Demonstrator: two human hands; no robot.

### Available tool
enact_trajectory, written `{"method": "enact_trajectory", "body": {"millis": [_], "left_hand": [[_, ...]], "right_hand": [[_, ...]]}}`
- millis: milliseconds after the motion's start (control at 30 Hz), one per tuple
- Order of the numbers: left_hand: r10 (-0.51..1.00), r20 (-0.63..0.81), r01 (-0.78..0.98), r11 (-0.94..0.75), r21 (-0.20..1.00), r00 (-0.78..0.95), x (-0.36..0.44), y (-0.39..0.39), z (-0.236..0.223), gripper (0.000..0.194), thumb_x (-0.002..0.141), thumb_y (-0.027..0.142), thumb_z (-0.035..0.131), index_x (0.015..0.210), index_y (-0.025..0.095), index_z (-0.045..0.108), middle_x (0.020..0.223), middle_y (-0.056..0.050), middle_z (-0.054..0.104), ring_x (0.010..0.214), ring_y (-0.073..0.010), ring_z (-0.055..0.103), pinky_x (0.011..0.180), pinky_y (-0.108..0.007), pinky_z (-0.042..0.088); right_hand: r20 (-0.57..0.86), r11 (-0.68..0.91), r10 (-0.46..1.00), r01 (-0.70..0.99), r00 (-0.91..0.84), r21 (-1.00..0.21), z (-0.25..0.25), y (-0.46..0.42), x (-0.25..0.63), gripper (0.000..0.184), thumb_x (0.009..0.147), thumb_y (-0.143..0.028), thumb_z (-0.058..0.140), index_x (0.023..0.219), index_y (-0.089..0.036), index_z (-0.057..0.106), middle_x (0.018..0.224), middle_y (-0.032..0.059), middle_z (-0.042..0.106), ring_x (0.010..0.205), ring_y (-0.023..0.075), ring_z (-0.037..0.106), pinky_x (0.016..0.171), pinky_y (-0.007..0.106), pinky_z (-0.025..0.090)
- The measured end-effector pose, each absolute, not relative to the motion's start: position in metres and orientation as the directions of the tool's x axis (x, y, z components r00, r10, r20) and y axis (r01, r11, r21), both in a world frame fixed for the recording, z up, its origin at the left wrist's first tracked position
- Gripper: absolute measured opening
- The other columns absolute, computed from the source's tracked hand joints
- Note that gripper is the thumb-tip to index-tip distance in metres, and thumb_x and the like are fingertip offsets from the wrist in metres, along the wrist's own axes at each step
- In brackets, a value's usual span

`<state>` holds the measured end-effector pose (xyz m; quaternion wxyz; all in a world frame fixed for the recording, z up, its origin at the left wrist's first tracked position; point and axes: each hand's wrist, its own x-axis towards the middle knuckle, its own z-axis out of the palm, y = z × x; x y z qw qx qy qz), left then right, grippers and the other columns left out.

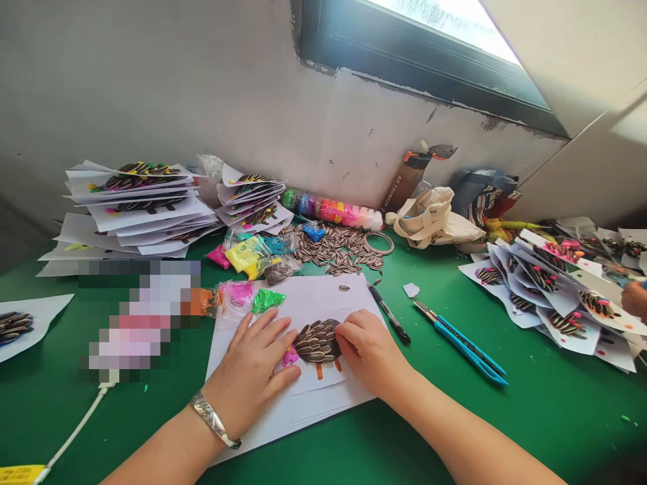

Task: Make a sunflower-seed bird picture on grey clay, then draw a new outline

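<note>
A white sheet of paper (323,296) lies in front of me, bearing a bird-like figure (318,341) of dark clay covered with sunflower seeds. Its head (290,356) is pink with yellow dots, and it has two short orange legs. My left hand (255,367) rests with fingers spread on the paper, its fingertips beside the pink head. At the figure's right edge, the fingers of my right hand (371,350) are pinched together against the dark clay. Whatever they may hold is hidden. One loose sunflower seed (344,288) lies higher on the sheet.
Beyond the paper sit a heap of sunflower seeds (338,249) and bags of coloured clay (247,256). A black pen (388,312) and a blue utility knife (462,343) lie to the right. Stacked seed pictures (141,202) stand left; another person's hand (634,303) shows far right.
</note>
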<state>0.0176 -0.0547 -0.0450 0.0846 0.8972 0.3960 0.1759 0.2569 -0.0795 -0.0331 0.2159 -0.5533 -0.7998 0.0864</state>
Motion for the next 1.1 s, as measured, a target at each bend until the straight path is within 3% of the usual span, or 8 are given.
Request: {"method": "enact_trajectory", "body": {"millis": [167, 333, 633, 833, 933, 1033, 1100], "left_hand": [[0.734, 0.244, 0.688, -0.679, 0.256, 0.634, 0.017, -0.054, -0.046, 0.041, 0.085, 0.039, 0.058, 0.124, 0.023, 0.06, 0.13, -0.007, 0.059, 0.128, -0.0324, 0.044, 0.11, -0.056, 0.028], [0.737, 0.231, 0.693, -0.676, 0.25, 0.635, 0.016, -0.054, -0.048, 0.042, 0.086, 0.038, 0.058, 0.124, 0.023, 0.06, 0.132, -0.007, 0.058, 0.129, -0.0333, 0.044, 0.109, -0.058, 0.03], [0.717, 0.248, 0.69, -0.696, 0.199, 0.652, 0.015, -0.054, -0.049, 0.042, 0.087, 0.039, 0.057, 0.126, 0.024, 0.058, 0.132, -0.006, 0.059, 0.127, -0.0333, 0.046, 0.105, -0.06, 0.035], [0.712, 0.261, 0.687, -0.7, 0.194, 0.651, 0.014, -0.054, -0.05, 0.042, 0.087, 0.038, 0.058, 0.125, 0.023, 0.058, 0.132, -0.006, 0.059, 0.128, -0.0331, 0.045, 0.105, -0.059, 0.034], [0.715, 0.264, 0.686, -0.698, 0.207, 0.648, 0.015, -0.054, -0.051, 0.042, 0.087, 0.039, 0.057, 0.126, 0.024, 0.057, 0.132, -0.006, 0.058, 0.128, -0.0329, 0.044, 0.105, -0.06, 0.033], [0.725, 0.257, 0.688, -0.688, 0.23, 0.639, 0.016, -0.055, -0.05, 0.041, 0.087, 0.037, 0.058, 0.126, 0.024, 0.057, 0.132, -0.006, 0.058, 0.129, -0.033, 0.043, 0.107, -0.06, 0.031], [0.733, 0.237, 0.692, -0.68, 0.243, 0.637, 0.017, -0.055, -0.048, 0.041, 0.086, 0.037, 0.058, 0.125, 0.023, 0.058, 0.132, -0.007, 0.058, 0.129, -0.0335, 0.043, 0.107, -0.06, 0.031]], "right_hand": [[0.236, 0.347, 0.932, 0.867, -0.276, -0.357, -0.021, -0.063, 0.279, 0.022, 0.086, -0.01, 0.05, 0.076, -0.02, 0.067, 0.074, 0.0034, 0.06, 0.072, 0.016, 0.053, 0.065, 0.026, 0.04], [0.2, 0.131, 0.975, 0.976, -0.096, -0.172, -0.006, -0.007, 0.319, 0.024, 0.086, -0.012, 0.048, 0.08, -0.019, 0.07, 0.078, 0.0048, 0.064, 0.079, 0.0177, 0.056, 0.068, 0.026, 0.039], [0.146, 0.091, 0.985, 0.996, -0.087, -0.021, -0.033, 0.051, 0.321, 0.021, 0.085, -0.013, 0.047, 0.079, -0.018, 0.068, 0.083, 0.0082, 0.065, 0.081, 0.0208, 0.058, 0.064, 0.027, 0.034], [0.166, 0.09, 0.982, 0.996, -0.094, 0.028, -0.027, 0.049, 0.317, 0.021, 0.082, -0.004, 0.044, 0.087, -0.014, 0.061, 0.092, 0.014, 0.064, 0.086, 0.024, 0.056, 0.07, 0.03, 0.034], [0.205, 0.06, 0.977, 0.998, -0.059, 0.005, -0.015, 0.031, 0.315, 0.022, 0.087, -0.004, 0.039, 0.09, -0.014, 0.058, 0.088, 0.0124, 0.063, 0.082, 0.0226, 0.055, 0.069, 0.03, 0.036], [0.241, 0.061, 0.97, 0.994, -0.037, -0.094, -0.007, -0.007, 0.308, 0.021, 0.094, -0.014, 0.035, 0.097, -0.017, 0.056, 0.085, 0.0068, 0.064, 0.075, 0.0184, 0.056, 0.067, 0.027, 0.039], [0.244, 0.2, 0.964, 0.89, -0.105, -0.409, -0.008, -0.037, 0.301, 0.016, 0.093, -0.018, 0.041, 0.095, -0.02, 0.057, 0.084, 0.0028, 0.065, 0.073, 0.0153, 0.057, 0.065, 0.024, 0.042]]}}
